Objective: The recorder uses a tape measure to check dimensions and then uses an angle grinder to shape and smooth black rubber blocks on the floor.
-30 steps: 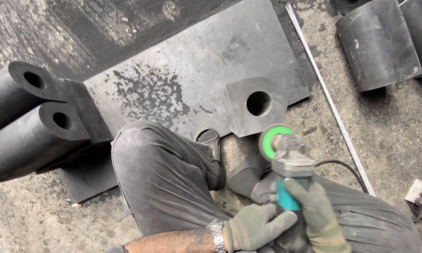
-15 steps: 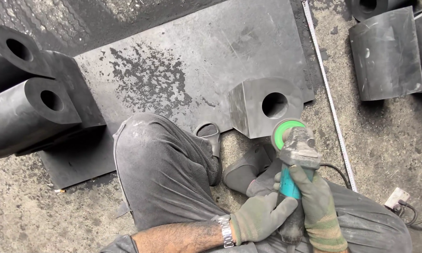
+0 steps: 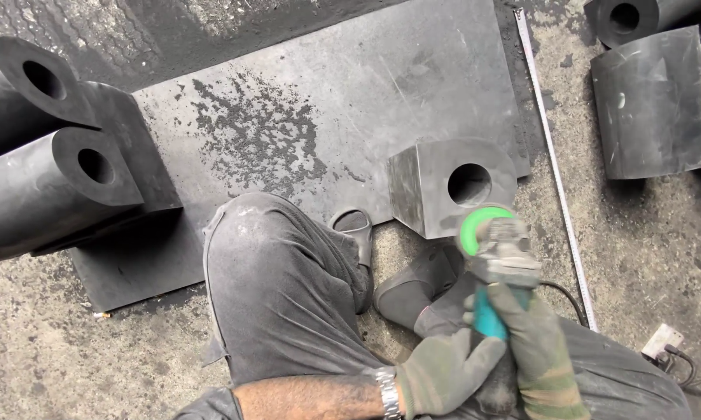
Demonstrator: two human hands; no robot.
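The angle grinder (image 3: 496, 253) now sits closer to the black rubber block (image 3: 451, 185) than it did a second ago: its green disc (image 3: 481, 225) has come up to the block's lower right corner, just under the round hole (image 3: 469, 184), where earlier a strip of floor showed between them. Whether the disc actually touches the rubber cannot be told. The right hand (image 3: 533, 342), in a worn green-grey glove, is wrapped tight round the teal handle (image 3: 489, 319); the left hand (image 3: 444, 373), gloved likewise and with a metal watch (image 3: 388, 393) at the wrist, is closed about the rear of the tool body beneath it. The person crouches, a grey-trousered knee (image 3: 276, 280) raised and a dark shoe (image 3: 416, 288) just beside the block. The block stands on the edge of a large dark rubber sheet (image 3: 327, 117). From this, the tool looks brought to bear on that corner. A steel tape (image 3: 556, 179) lies to the right, bored rubber cylinders (image 3: 47, 179) at the left.
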